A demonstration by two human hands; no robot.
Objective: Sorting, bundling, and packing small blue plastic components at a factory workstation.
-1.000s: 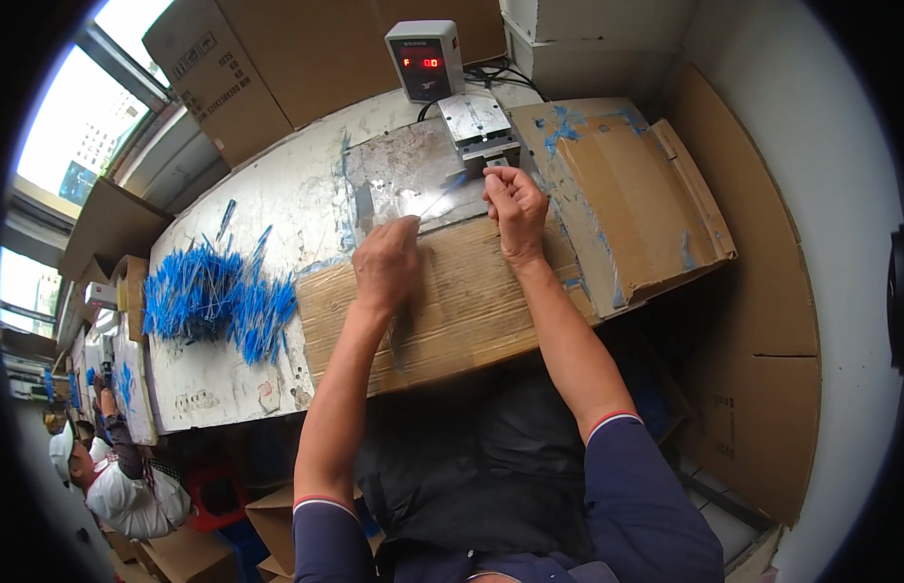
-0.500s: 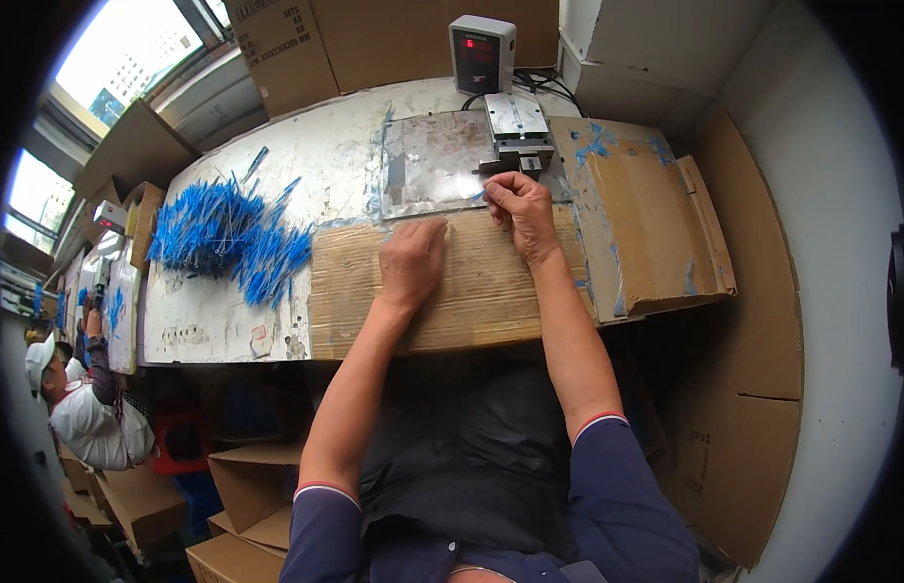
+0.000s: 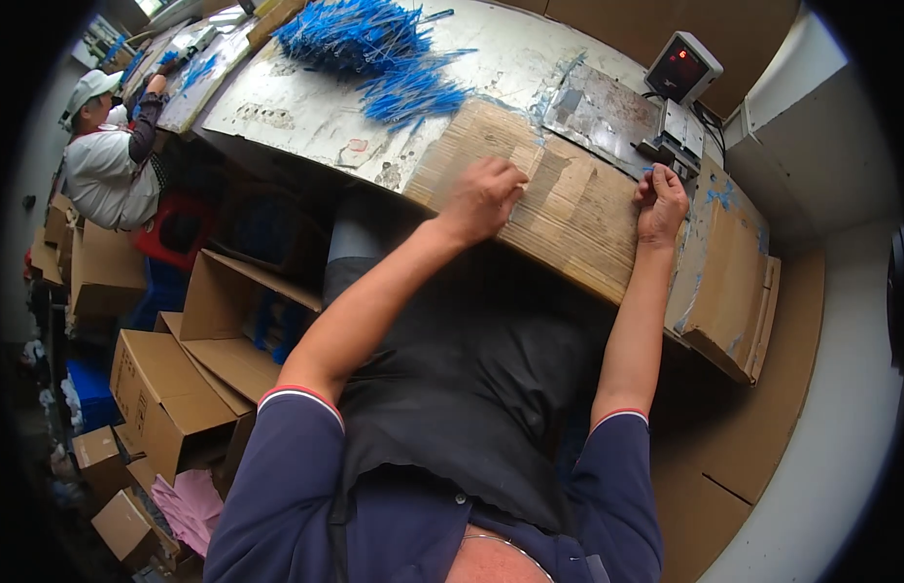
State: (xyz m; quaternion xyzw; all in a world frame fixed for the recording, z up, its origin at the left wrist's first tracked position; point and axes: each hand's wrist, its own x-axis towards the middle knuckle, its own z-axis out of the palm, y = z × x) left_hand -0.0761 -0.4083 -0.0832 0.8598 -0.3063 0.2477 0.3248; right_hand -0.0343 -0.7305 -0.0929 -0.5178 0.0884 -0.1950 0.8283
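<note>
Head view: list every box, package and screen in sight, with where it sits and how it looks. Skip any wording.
Display unit: far edge of the bench, beyond the right hand; small grey box, dark screen glowing red.
Open cardboard boxes: on the floor at left, below the bench; brown, flaps up.
Cardboard sheet: flat on the bench under the left hand; brown, worn.

Person's wearing a navy blue short-sleeved shirt, and each sleeve ends in a cuff trimmed with a thin red and white stripe. Over the front there's a black apron, kind of creased, covering the chest and lap. Forearms are bare from the cuffs down. The left hand [image 3: 483, 197] and right hand [image 3: 661, 202] are both bare too, no gloves, no watch or rings that I can make out.
</note>
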